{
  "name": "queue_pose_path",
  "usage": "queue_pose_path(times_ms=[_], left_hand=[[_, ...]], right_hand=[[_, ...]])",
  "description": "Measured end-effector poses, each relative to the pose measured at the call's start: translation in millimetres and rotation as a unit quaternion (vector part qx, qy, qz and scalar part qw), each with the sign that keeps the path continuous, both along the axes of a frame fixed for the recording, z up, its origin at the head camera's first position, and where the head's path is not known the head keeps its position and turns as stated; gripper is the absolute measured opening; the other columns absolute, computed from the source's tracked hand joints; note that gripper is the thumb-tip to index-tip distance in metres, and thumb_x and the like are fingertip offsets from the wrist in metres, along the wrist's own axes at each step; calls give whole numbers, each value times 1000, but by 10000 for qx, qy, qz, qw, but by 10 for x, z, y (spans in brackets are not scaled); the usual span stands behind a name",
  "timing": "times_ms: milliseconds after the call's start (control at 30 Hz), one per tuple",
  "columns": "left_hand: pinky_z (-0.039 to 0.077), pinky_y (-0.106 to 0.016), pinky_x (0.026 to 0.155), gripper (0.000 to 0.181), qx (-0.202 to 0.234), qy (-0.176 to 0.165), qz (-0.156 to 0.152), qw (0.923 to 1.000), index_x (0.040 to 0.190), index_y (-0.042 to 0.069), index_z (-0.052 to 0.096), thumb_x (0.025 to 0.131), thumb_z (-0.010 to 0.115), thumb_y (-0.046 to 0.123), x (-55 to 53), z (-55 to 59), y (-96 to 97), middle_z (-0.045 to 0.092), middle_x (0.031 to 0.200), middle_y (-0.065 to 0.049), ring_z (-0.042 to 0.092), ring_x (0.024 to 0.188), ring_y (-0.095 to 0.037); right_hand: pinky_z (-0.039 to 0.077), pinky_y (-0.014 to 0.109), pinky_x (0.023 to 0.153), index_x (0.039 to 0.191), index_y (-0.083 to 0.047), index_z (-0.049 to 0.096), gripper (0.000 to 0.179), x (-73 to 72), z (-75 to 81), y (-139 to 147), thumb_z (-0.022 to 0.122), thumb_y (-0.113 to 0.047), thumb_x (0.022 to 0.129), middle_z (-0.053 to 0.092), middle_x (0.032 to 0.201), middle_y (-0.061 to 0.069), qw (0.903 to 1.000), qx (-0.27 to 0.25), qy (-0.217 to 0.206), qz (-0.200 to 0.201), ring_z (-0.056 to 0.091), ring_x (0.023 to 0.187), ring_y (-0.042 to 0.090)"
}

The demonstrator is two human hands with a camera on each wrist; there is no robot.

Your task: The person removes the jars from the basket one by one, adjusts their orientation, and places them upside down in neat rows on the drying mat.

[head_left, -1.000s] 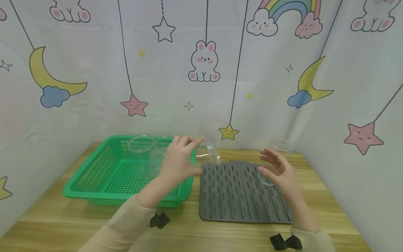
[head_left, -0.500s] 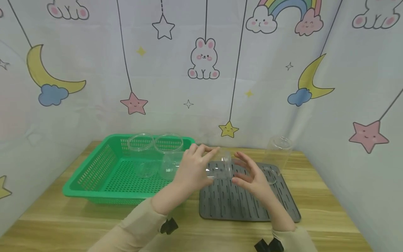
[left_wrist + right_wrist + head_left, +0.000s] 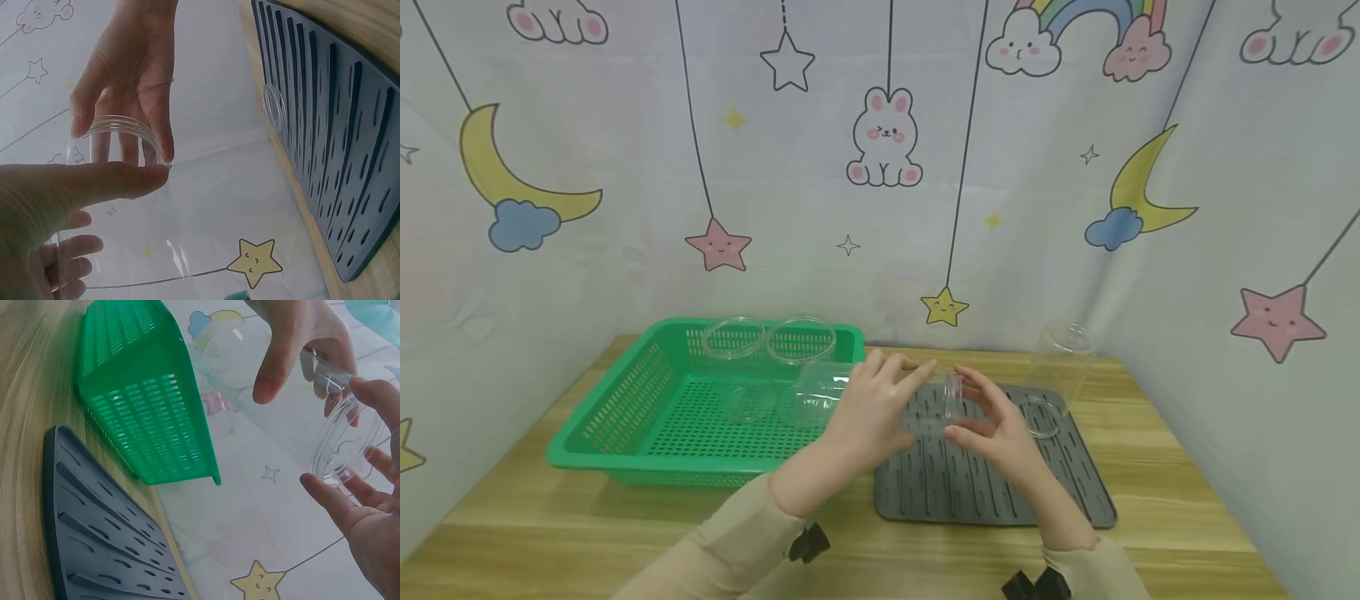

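Clear jar [image 3: 822, 393] in 2 hands' [image 3: 868, 408] [image 3: 996, 429] clamped fingers near basket [image 3: 610, 408] (apparently 2 jars [image 3: 742, 372] [image 3: 801, 350] inside)

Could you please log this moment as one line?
left hand: holds clear jar sideways | right hand: grips its ringed end | grey mat: one upright jar | green basket: two jars

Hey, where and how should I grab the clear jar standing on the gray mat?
Probably around the mid-height of the clear jar, coming from the right: it's upright, tall and round, and the right hand is on its left.
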State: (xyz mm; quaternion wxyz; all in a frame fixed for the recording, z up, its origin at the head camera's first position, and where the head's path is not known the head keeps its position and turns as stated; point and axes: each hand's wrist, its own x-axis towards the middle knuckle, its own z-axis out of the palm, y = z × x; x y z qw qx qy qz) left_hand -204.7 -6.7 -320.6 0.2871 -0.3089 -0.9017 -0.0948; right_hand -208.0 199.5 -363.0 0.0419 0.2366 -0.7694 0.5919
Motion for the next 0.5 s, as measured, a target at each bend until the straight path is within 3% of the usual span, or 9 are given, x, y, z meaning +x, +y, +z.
queue_pose_path(times_ms=[133,267,400,500], left_hand=[[48,-38,91,95,-7,-189,-83,9998,137,12,57,53,97,27,-13,19,-3,61,124,-7,50,104,-24],[47,-40,100,106,0,-632,-264,9977,145,12,48,53,97,30,-28,44,-34,57,133,-8,48,115,-26],[41,-46,110,116,-12,-1149,-628,9914,152,13,36,55,96,34,-45,86,-93,45,149,-9,40,135,-30],[35,-51,114,119,-5,-1514,-1022,9832,154,15,30,56,94,37,-62,122,-154,34,158,-8,26,147,-31]], right_hand=[[53,24,92,151,-9,33,73,-4,3,-1,69,-2,88,32,155,17,10000,-29,59,-21,39,135,39],[53,26,94,151,-9,34,73,-12,-6,4,70,-4,88,33,155,14,9999,2,95,-83,41,134,30],[54,33,95,151,-9,34,72,-20,-15,20,70,-3,88,34,154,16,9998,-10,105,-174,43,130,21],[54,36,95,150,-7,34,72,-25,-21,31,69,-2,88,34,153,18,9997,-22,120,-189,43,131,25]])
